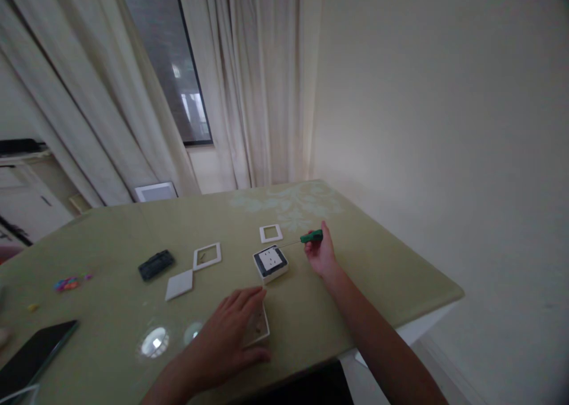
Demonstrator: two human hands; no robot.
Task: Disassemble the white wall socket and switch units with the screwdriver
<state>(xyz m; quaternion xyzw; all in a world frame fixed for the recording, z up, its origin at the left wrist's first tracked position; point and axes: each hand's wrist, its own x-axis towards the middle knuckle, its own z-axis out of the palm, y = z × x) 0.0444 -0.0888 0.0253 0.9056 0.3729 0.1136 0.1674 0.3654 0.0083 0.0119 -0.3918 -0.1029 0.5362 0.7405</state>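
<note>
In my right hand [318, 255] is a screwdriver [312, 236] with a green handle. Its thin shaft points left, and the tip reaches the far edge of a white wall socket [270, 259] seated in a white box with dark edging. My left hand [233, 328] spreads palm down over a second white open box [263, 329], fingers by its far side and thumb by its near side. Whether it touches that box I cannot tell. Small bits lie inside the box, which my hand partly hides. A white square frame [271, 233] lies just behind the socket.
To the left lie another white frame [207, 256] with screws inside its opening, a white plate [179, 284] and a dark plastic piece [155, 265]. Small colourful pieces [71, 283] and a dark tablet-like device [38, 357] are farther left. A wall [444, 156] borders the table's right side.
</note>
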